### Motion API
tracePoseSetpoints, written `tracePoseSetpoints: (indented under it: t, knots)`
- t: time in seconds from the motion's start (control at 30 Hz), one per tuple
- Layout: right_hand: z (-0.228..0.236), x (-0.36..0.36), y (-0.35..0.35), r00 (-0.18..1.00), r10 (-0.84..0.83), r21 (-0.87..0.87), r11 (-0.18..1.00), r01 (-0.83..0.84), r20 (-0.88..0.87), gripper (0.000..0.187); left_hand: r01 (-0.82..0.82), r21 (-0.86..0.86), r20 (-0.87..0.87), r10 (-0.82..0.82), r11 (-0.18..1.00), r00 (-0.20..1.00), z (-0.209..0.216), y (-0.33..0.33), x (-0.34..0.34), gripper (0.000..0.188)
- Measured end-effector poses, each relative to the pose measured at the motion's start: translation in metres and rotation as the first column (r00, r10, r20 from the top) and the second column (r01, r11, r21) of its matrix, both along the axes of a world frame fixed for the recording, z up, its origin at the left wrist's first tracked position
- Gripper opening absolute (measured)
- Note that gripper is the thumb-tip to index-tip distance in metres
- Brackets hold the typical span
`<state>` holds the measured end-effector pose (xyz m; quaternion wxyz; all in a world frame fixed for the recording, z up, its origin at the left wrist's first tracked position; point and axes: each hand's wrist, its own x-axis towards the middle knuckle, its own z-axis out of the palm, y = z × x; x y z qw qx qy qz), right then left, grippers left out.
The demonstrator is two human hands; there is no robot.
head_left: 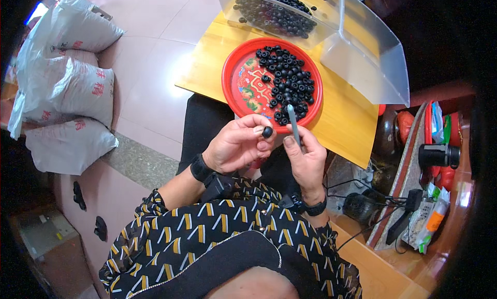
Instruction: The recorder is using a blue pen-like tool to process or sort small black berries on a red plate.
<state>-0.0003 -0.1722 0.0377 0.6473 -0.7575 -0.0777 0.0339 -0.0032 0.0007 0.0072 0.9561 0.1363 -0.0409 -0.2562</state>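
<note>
Between the thumb and forefinger of my left hand (230,147) is a small round black piece (267,132); it looks like a bead or cap, its exact kind unclear. My right hand (308,164) grips a slim grey pen-like tool (294,125), tip pointing up and away from me. The tool's tip is apart from the held piece, over the near edge of a round red tray (226,81). Many loose black ring-shaped pieces (292,81), some with holes showing, lie on the tray's right side. Its left side shows a printed floral pattern.
The tray stands on a yellow wooden table (352,128). Behind it is a clear plastic bin (228,6) of black pieces, with another clear bin (362,71) to the right. White sacks (85,86) stand at left; cables (373,195) and packets lie right.
</note>
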Motion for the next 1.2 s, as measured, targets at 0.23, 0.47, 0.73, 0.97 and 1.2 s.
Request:
tracePoseSetpoints:
  t: [0.23,0.47,0.73,0.97,1.2]
  knots:
    - [-0.003,0.006,0.016,0.969,0.157,0.285,0.954,-0.098,-0.191,0.027,-0.058,0.167,-0.024,0.063,0.984,0.998,0.005,-0.004,-0.003,0.013]
    - [-0.012,0.007,0.008,0.973,0.183,0.23,0.962,-0.148,-0.141,0.024,-0.02,0.17,-0.035,0.026,0.985,0.999,0.002,-0.007,-0.003,0.013]
    - [-0.007,0.008,0.001,0.959,0.217,0.302,0.94,-0.155,-0.183,0.021,0.019,0.129,-0.038,-0.014,0.991,0.999,-0.002,-0.011,0.001,0.018]
    - [-0.005,0.006,-0.011,0.943,0.102,-0.261,0.965,-0.017,0.316,0.022,-0.002,-0.061,-0.115,-0.005,0.998,0.993,-0.009,-0.011,0.006,0.017]
    - [-0.008,-0.003,-0.027,0.887,0.213,-0.48,0.877,0.012,0.411,0.028,-0.045,-0.029,-0.1,0.042,0.999,0.994,-0.01,-0.008,0.008,0.019]
